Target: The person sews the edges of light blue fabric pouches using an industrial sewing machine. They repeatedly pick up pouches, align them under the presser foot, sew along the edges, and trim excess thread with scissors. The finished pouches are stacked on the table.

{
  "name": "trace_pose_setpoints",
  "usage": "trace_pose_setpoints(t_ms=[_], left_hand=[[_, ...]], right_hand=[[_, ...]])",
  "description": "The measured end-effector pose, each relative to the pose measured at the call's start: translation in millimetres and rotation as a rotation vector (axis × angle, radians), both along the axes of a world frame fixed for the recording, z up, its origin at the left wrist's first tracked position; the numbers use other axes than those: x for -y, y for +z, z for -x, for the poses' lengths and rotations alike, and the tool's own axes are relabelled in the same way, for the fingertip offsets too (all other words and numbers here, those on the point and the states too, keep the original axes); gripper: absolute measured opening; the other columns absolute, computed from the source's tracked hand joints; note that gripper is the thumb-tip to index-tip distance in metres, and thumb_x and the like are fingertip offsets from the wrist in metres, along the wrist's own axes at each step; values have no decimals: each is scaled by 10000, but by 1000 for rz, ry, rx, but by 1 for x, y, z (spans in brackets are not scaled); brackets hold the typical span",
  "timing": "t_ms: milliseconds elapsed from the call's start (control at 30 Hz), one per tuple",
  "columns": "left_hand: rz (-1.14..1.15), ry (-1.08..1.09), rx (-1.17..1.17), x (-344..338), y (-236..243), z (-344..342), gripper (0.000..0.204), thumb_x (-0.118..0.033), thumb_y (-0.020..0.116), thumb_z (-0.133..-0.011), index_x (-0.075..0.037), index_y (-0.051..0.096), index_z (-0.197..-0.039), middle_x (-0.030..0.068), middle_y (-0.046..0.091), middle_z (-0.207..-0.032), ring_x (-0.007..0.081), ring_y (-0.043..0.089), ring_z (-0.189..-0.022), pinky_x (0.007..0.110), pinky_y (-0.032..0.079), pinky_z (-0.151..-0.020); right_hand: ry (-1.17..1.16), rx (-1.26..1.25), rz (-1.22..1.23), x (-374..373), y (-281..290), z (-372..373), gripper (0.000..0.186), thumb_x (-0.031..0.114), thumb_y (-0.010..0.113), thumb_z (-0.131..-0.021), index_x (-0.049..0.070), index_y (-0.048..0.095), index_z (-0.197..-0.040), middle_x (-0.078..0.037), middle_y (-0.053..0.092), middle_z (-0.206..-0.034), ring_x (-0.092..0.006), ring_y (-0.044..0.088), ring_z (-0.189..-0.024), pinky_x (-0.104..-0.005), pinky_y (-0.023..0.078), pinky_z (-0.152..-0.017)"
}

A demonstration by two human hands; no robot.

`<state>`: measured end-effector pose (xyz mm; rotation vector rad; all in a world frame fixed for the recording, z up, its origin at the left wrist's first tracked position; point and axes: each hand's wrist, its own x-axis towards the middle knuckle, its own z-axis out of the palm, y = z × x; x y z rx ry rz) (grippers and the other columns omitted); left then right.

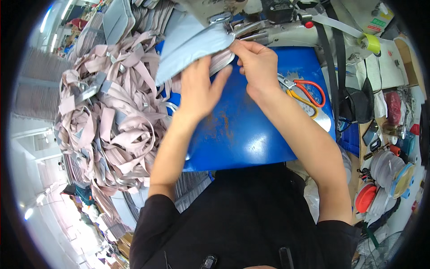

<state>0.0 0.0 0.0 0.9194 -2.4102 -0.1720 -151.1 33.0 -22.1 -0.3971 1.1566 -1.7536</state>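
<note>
A light blue fabric piece lies at the sewing machine's metal presser foot area, with a layer with a pinkish underside beneath its near edge. My right hand pinches the fabric's right corner between thumb and fingers. Beside it, my left hand reaches up to the fabric's near edge, its thumb spread apart and its fingertips partly hidden by the cloth. Both hands are over a worn blue work surface.
Scissors with red and orange handles lie right of my right forearm. A large heap of pinkish straps fills the left side. Stacked grey fabric pieces stand behind it. Black straps hang at the right, near thread spools.
</note>
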Motion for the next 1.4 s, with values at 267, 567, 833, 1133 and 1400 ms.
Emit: trace_pose_setpoints(t_ms=[267,567,833,1133,1400], left_hand=[[-1380,-328,-382,112,1,-45,356,-329,644,-1010,-24,672,-1192,26,663,-933,67,494,-686,209,372,-568],[-1344,95,-1460,51,-38,10,361,-313,633,-1003,-54,634,-1256,111,702,-1150,314,701,-1037,431,540,-992],[-18,-45,107,-3,4,-55,141,-47,758,-759,-22,619,-756,171,666,-1233,361,704,-808,448,571,-745],[-16,-452,244,-34,70,0,94,50,630,-741,44,595,-828,217,617,-853,413,648,-811,475,516,-701],[95,-337,194,-46,84,2,205,-61,733,-792,-39,655,-980,138,674,-913,352,657,-857,444,517,-745]], right_hand=[[54,-74,-50,-7,4,3,274,166,811,-875,-52,762,-1033,-61,731,-863,-111,616,-693,-262,452,-613],[126,36,-94,-12,16,4,240,206,785,-913,20,690,-1032,-27,720,-883,-113,717,-776,-232,422,-551],[128,56,-19,-9,12,0,277,182,724,-915,-70,687,-1024,-117,731,-959,-191,742,-833,-282,534,-604],[320,-230,-95,-12,20,10,112,83,712,-792,9,668,-863,-50,632,-786,-165,603,-665,-308,467,-522],[352,-98,-56,-14,12,18,101,3,707,-833,-46,703,-922,-69,648,-761,-110,562,-576,-267,415,-476]])
